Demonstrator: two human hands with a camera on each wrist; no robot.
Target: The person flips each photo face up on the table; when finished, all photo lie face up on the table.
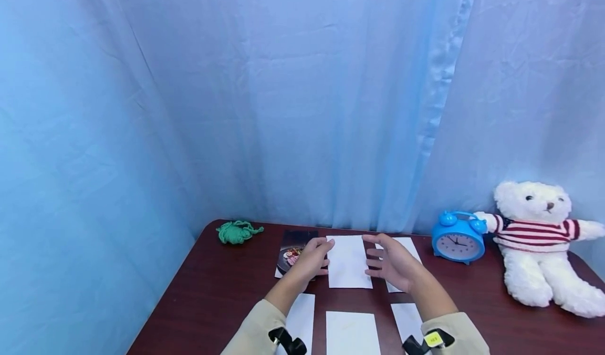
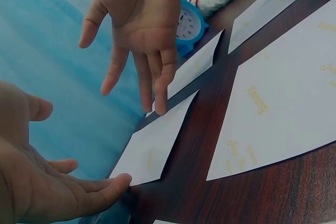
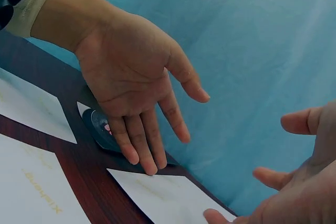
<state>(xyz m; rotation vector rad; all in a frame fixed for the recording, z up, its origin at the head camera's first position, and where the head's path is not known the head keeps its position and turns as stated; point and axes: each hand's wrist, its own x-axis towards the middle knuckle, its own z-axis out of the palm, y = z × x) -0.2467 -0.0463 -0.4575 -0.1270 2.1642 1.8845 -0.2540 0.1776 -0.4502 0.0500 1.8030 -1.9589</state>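
A white photo-sized paper sheet point(image 1: 350, 263) lies in the middle of the back row on the dark table. My left hand point(image 1: 309, 260) is at its left edge, palm facing inward and fingers extended. At the right edge is my right hand point(image 1: 394, 264), its fingers spread and also turned inward. Neither hand grips anything; in the left wrist view, the left fingertips point(image 2: 122, 180) are close to the sheet's corner, and I cannot tell whether they touch. Partly behind the left hand lies a picture card point(image 1: 289, 256) showing food on a dark plate.
More white sheets lie around: back right point(image 1: 411, 247), front left point(image 1: 302, 318), front middle point(image 1: 352, 334) and front right point(image 1: 406, 321). Green yarn point(image 1: 236, 232) sits at the far left corner. A blue alarm clock point(image 1: 458, 239) and white teddy bear point(image 1: 534, 239) stand right, before a blue curtain point(image 1: 302, 108).
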